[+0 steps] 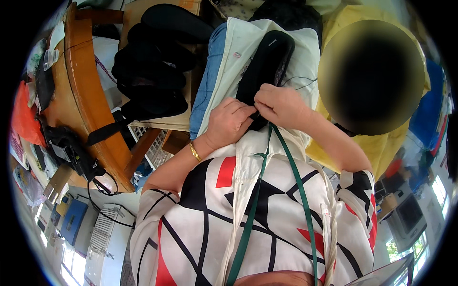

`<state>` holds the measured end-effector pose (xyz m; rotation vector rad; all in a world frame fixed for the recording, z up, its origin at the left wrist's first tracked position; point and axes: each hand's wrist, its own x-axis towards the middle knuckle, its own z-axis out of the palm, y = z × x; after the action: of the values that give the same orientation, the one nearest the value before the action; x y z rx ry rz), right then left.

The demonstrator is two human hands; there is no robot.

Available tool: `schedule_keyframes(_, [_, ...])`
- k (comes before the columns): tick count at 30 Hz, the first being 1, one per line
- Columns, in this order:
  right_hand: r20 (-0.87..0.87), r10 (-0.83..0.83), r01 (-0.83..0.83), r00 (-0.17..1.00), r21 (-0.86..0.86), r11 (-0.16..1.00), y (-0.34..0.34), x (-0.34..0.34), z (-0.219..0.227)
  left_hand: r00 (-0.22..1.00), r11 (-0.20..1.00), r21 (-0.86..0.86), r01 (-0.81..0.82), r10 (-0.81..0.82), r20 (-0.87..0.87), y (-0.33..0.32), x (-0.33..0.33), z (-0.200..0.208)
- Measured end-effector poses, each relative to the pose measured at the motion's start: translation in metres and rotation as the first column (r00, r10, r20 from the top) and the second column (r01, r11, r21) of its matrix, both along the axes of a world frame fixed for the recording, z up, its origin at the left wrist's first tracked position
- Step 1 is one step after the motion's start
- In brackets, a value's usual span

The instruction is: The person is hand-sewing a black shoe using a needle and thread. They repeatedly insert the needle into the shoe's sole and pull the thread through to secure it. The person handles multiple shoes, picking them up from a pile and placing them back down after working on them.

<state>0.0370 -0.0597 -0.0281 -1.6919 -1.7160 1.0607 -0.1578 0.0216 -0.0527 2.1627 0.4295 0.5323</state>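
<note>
A black cloth shoe point(264, 62) lies on the cream apron point(305, 57) over my lap, its toe pointing away from me. Closed around the near end of the shoe is my left hand point(229, 121), a gold bracelet on its wrist. Against the same end, my right hand point(281, 105) has its thumb and fingers pinched together, close to the left fingertips. Whatever is between those fingers is hidden or too small to make out. A thin dark thread point(300, 77) loops across the apron just beyond my right hand.
Several black shoes point(150, 71) are piled on a cardboard surface at the left. Beside them stands a wooden table point(78, 90) with a black machine point(67, 148) at its edge. A person in yellow clothing point(353, 19) is close on the right. Green straps point(298, 186) hang down my front.
</note>
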Motion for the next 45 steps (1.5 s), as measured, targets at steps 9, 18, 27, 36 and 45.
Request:
schedule_keyframes(9, [-0.025,-0.214,0.215,0.977,0.163,0.963,0.023,-0.004,0.004,1.0,0.995,-0.098,0.019,-0.017,0.02,0.0,-0.003,-0.008])
schedule_keyframes(18, [0.013,-0.026,0.027,1.0,-0.084,0.996,0.014,0.006,0.012,0.998,0.998,-0.021,0.06,-0.06,0.02,0.003,-0.002,-0.002])
schedule_keyframes(27, [-0.016,0.045,-0.045,0.999,-0.018,0.999,0.014,0.002,0.0,0.991,0.984,0.116,0.132,-0.134,0.007,0.003,0.003,-0.001])
schedule_keyframes(36, [-0.083,-0.089,0.093,0.993,0.043,0.995,0.011,-0.003,-0.016,0.998,0.999,0.025,0.044,-0.045,0.051,0.006,0.004,0.001])
schedule_keyframes(45, [-0.18,-0.202,0.221,0.963,0.094,0.971,0.039,0.008,-0.014,0.997,0.996,0.061,0.063,-0.065,0.033,0.004,0.006,0.0])
